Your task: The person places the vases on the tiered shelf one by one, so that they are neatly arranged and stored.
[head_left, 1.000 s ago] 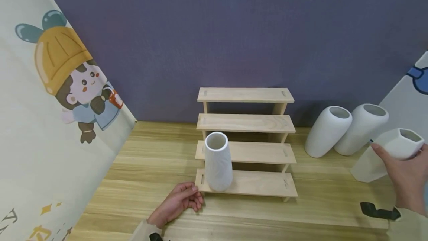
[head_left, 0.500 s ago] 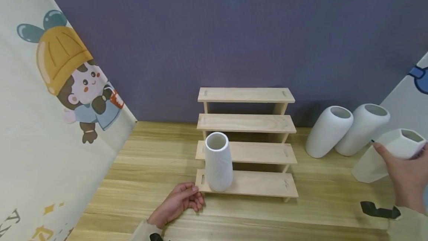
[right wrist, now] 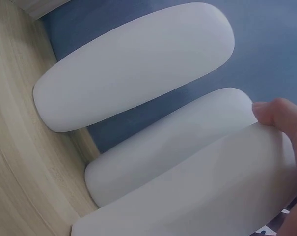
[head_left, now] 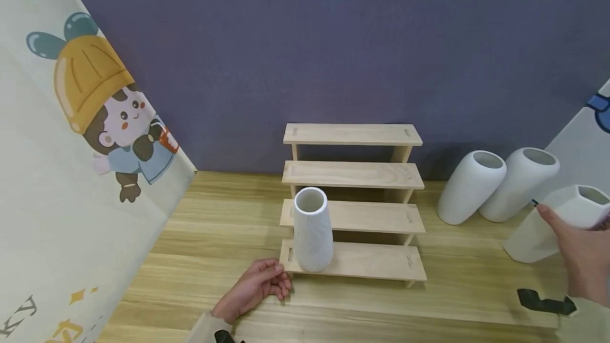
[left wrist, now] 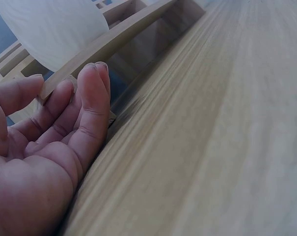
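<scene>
My left hand (head_left: 257, 286) is at the near left corner of a four-step wooden display stand (head_left: 376, 261). In the left wrist view, its thumb lies on top of the lowest board (left wrist: 57, 83) and a finger is under it, pinching the corner. A white textured vase (head_left: 313, 237) stands upright on that lowest step, towards its left end. Far to the right, my right hand (head_left: 583, 255) grips an angular white vase (head_left: 548, 226) near its mouth. The right wrist view shows the thumb over this vase (right wrist: 202, 191); the other fingers are mostly hidden.
Two smooth white round vases, one nearer the stand (head_left: 464, 195) and one nearer the right wall (head_left: 517, 189), stand behind the gripped vase. A dark blue panel (head_left: 333, 57) rises behind the wooden tabletop (head_left: 214, 226). A cartoon-printed wall (head_left: 71, 200) bounds the left.
The head view has shifted a little, so most things appear slightly further right. Both hands keep their holds; the angular vase has come very slightly nearer.
</scene>
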Tool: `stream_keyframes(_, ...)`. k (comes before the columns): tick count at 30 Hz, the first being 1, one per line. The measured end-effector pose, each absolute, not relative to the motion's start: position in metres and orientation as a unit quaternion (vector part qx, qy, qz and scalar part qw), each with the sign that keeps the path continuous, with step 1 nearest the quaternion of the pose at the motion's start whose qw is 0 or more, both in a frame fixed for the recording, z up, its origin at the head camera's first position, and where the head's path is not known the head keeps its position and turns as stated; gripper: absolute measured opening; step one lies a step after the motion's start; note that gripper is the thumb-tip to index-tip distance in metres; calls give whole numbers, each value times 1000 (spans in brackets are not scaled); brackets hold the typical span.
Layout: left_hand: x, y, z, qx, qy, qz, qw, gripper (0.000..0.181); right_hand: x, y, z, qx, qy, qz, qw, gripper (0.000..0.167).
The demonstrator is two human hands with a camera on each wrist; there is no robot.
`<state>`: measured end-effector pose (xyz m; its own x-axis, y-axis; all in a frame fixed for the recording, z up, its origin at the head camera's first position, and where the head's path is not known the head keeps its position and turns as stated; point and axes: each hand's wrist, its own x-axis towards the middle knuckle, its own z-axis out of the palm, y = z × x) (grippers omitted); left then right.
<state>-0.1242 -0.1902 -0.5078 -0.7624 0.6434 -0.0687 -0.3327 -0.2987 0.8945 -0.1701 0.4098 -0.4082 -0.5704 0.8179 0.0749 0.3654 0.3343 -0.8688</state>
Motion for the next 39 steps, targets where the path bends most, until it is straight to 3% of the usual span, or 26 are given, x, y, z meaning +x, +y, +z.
stream_keyframes(7, -124, -190, -507, 157, 507, 790, 306, 25, -164, 406, -398, -394, -794, 410, 217, 88)
stream_keyframes(26, -122, -190, -507, 163, 510, 789, 302, 27, -154, 399, -384, -376, -772, 457, 230, 86)
stream_keyframes(39, -124, -191, -508, 154, 511, 787, 311, 28, -142, 380, -362, -390, -774, 462, 189, 91)
